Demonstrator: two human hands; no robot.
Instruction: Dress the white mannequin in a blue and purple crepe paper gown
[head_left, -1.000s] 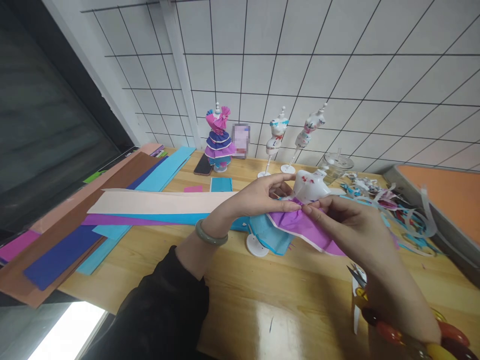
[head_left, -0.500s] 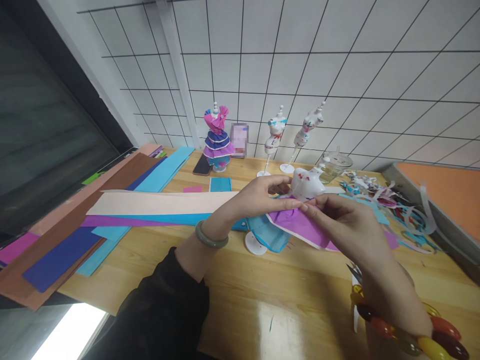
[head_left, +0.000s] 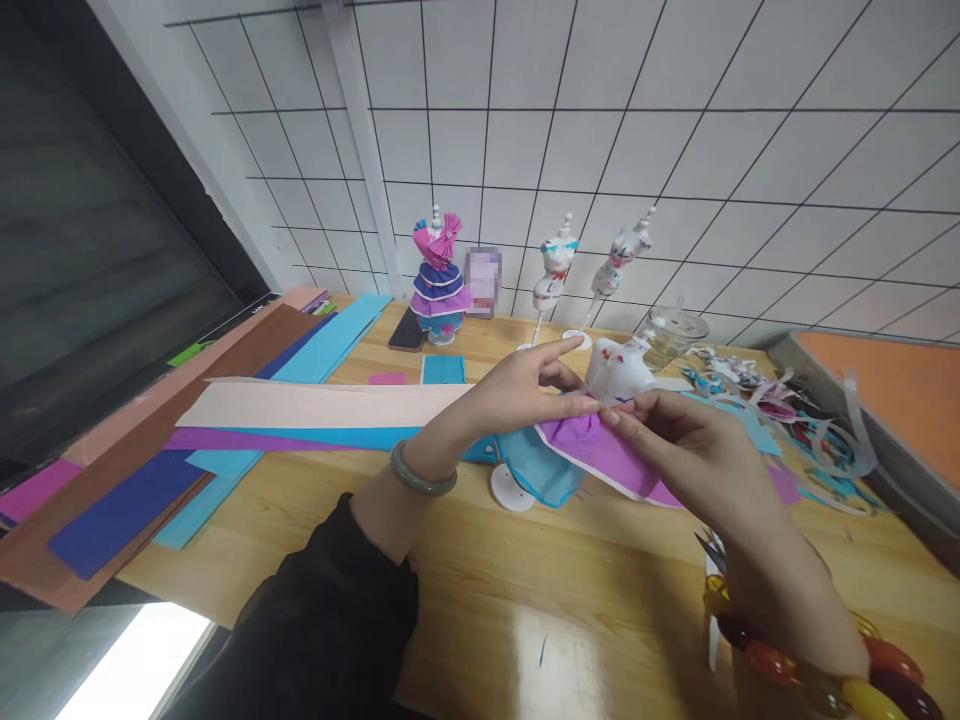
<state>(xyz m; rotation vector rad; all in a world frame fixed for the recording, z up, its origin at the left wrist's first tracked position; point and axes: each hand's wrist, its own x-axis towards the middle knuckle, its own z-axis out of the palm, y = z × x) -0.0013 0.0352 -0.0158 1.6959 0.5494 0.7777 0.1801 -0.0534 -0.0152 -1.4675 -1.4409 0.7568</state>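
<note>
A small white mannequin (head_left: 619, 370) with red marks on its chest is tilted between my hands. Purple paper with a white edge (head_left: 604, 455) lies gathered at its waist, over a light blue paper skirt (head_left: 541, 468). My left hand (head_left: 529, 388) pinches the purple paper's upper edge with the thumb, its index finger stretched out beside the mannequin. Close against it, my right hand (head_left: 679, 430) pinches the same paper between thumb and fingers. The mannequin's round white base (head_left: 511, 488) shows at the lower left of the skirt.
Long paper strips (head_left: 322, 404) lie at the left. Behind stand a dressed mannequin (head_left: 439, 285), two bare-skirted mannequins (head_left: 555, 265) (head_left: 624, 255), a phone (head_left: 407, 331) and a clear cup (head_left: 675, 335). Ribbon scraps (head_left: 795, 410) lie right, scissors (head_left: 711, 550) under my right forearm.
My left index finger has lifted and straightened away from the mannequin's side. Both hands keep their pinch on the purple paper. The view has shifted slightly.
</note>
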